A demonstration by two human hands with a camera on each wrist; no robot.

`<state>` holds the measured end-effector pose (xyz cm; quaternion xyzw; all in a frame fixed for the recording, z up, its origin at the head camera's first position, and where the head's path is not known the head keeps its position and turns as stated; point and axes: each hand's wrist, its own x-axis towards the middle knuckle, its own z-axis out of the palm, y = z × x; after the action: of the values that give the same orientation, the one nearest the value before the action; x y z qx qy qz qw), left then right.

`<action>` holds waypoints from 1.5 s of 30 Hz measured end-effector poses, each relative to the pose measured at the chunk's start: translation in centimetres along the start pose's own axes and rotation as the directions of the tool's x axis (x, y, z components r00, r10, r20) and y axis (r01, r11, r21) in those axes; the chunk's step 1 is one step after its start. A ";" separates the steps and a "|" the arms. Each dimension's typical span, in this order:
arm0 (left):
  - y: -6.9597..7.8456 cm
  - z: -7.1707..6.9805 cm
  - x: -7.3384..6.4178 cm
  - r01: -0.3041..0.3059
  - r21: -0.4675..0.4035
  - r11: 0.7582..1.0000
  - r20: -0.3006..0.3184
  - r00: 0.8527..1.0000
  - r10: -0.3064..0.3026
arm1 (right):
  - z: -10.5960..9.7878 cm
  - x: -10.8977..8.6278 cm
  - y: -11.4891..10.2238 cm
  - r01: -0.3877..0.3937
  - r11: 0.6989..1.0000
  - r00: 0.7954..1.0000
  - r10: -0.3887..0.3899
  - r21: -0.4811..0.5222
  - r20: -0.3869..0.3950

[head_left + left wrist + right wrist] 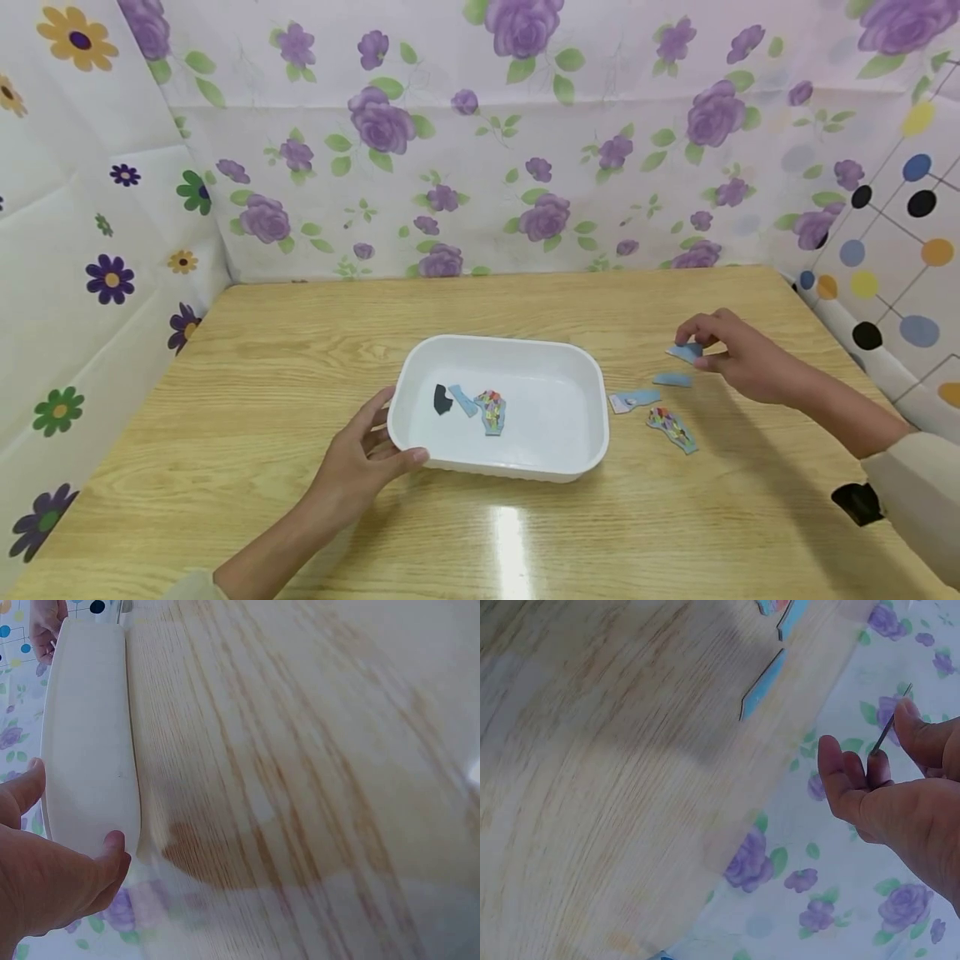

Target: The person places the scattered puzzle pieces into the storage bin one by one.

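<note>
My left hand [356, 462] grips the near-left corner of a white plastic tray [517, 472], thumb at the rim and fingers along the side wall. Inside the tray lie a black puzzle piece [442, 401], a narrow light-blue piece [463, 401] and a multicoloured piece [492, 413]. To the right of the tray, my right hand [738, 358] pinches a flat blue puzzle piece [684, 352] between thumb and fingers. In the right wrist view that piece [889, 729] appears edge-on, raised off the table.
On the wooden table [300, 350], right of the tray, lie a small blue piece [672, 380], a light-blue piece [634, 402] and a multicoloured piece [673, 431]. Floral sheeting [465, 167] stands behind the table. A black object [858, 503] shows beside the right sleeve.
</note>
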<state>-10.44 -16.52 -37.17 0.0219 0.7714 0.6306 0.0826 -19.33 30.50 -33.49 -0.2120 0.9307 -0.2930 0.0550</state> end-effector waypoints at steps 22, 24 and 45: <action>-0.2 0.0 -0.1 0.001 -0.004 1.000 -0.003 1.000 -0.001 | -2.2 2.0 -2.5 0.049 0.998 0.999 -0.050 -0.041 -0.020; -0.1 0.0 -0.1 0.002 -0.002 1.000 -0.002 1.000 -0.002 | -2.2 2.1 -2.7 0.049 0.998 0.999 -0.050 -0.034 -0.010; -0.1 0.0 0.0 -0.003 -0.012 1.000 0.001 1.000 0.003 | -1.5 4.7 -6.3 0.083 0.990 0.989 -0.096 0.116 0.111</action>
<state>-10.39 -16.54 -37.24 0.0229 0.7676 0.6352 0.0823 -21.67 24.59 -28.54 -0.2670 0.8976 -0.3338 0.1074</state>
